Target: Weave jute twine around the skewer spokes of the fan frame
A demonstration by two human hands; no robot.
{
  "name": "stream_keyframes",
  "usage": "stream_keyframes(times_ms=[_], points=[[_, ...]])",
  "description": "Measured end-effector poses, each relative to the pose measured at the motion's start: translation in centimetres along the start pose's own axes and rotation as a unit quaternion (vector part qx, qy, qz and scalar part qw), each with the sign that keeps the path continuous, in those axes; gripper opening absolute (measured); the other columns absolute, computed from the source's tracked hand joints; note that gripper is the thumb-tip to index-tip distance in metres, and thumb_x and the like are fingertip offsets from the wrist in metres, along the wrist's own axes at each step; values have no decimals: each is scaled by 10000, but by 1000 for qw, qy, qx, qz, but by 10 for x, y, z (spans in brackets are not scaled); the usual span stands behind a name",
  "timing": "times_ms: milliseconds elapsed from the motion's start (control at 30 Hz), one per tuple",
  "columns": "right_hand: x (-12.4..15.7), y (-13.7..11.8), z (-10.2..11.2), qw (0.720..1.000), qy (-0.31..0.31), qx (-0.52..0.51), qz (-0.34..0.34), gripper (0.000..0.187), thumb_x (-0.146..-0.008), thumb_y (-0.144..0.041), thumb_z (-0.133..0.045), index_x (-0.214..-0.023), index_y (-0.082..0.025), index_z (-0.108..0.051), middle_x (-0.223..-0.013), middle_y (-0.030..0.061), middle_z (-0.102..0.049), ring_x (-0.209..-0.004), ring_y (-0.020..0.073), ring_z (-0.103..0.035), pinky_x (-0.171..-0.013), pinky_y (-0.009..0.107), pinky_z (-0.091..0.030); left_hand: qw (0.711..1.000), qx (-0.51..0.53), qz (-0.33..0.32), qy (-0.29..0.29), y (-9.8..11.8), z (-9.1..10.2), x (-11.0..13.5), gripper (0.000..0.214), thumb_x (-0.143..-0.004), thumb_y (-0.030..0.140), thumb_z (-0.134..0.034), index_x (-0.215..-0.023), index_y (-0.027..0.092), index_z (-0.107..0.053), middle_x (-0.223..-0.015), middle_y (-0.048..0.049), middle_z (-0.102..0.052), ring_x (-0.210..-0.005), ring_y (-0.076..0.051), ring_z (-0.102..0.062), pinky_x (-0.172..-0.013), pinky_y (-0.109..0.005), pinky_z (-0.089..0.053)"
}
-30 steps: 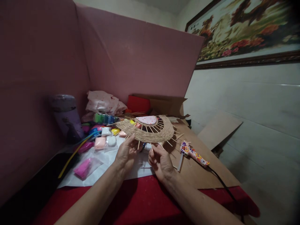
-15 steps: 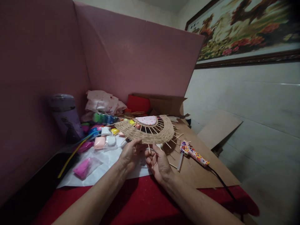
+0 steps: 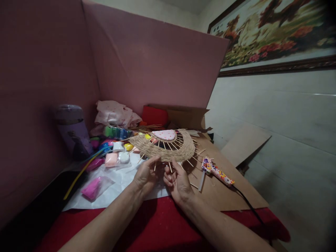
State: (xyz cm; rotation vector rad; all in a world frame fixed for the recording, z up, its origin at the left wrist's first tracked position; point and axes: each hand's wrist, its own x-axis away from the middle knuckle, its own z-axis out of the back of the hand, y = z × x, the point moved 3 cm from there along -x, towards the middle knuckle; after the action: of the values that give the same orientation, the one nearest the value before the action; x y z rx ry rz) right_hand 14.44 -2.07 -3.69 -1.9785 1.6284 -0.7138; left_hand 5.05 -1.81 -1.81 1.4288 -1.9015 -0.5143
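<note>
Between my two hands is a woven half-round fan (image 3: pixel 168 153) of tan twine on thin wooden sticks, with a pink dotted cloth half-circle (image 3: pixel 164 135) at its centre. The stick ends jut out past the woven band. My left hand (image 3: pixel 147 174) pinches the near edge of the band, thumb on top. Just to its right, my right hand (image 3: pixel 178 178) grips the same edge, its thumb by a stick and its fingers curled below. The fan is held above the table, tilted so its face shows.
At right a flowered glue gun (image 3: pixel 216 171) with a black cord lies on a cardboard sheet (image 3: pixel 236 196). Bagged coloured clay (image 3: pixel 91 189) rests on white paper (image 3: pixel 76 201) at left. A purple tumbler (image 3: pixel 73 133) stands near the pink panel (image 3: pixel 154 63).
The fan has turned slightly in my hands, its near sticks shifting a little to the right. Both hands keep their hold and have barely moved.
</note>
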Motion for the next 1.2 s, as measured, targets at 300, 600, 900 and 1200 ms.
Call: stream_keyframes(times_ms=[300,600,900,1200], points=[[3,3,-5,1000,-19,4,-11,428,-721,-567,-606,-744,-142,-561,-495,-44,-509,-327,25,-331,-289,140,-208,998,-36,22,-56,-1,-4,3,239,-797,254,-481,-675,108,-627,-526,-60,-590,-478,-196,-588,-463,-326,-488],[-2,4,0,1000,4,15,7,266,-669,-351,-696,-659,-108,-589,-438,-60,-471,-301,5,-271,-268,126,-178,1000,20,1,18,-4,0,1,224,-775,121,-516,-557,135,-565,-543,-32,-613,-487,-118,-571,-503,-228,-467],[1,2,-1,999,-8,35,11,275,-669,-350,-708,-682,-95,-606,-477,-52,-481,-330,-3,-257,-268,112,-178,999,38,-4,22,-3,3,-1,202,-778,118,-526,-581,126,-564,-543,-19,-584,-500,-112,-568,-533,-226,-464],[5,0,-8,997,-53,49,36,353,-692,-461,-694,-725,-124,-592,-509,-51,-509,-339,12,-299,-291,131,-214,998,13,-60,-17,7,-2,5,128,-792,159,-530,-733,116,-636,-682,-40,-640,-618,-127,-591,-595,-238,-488]])
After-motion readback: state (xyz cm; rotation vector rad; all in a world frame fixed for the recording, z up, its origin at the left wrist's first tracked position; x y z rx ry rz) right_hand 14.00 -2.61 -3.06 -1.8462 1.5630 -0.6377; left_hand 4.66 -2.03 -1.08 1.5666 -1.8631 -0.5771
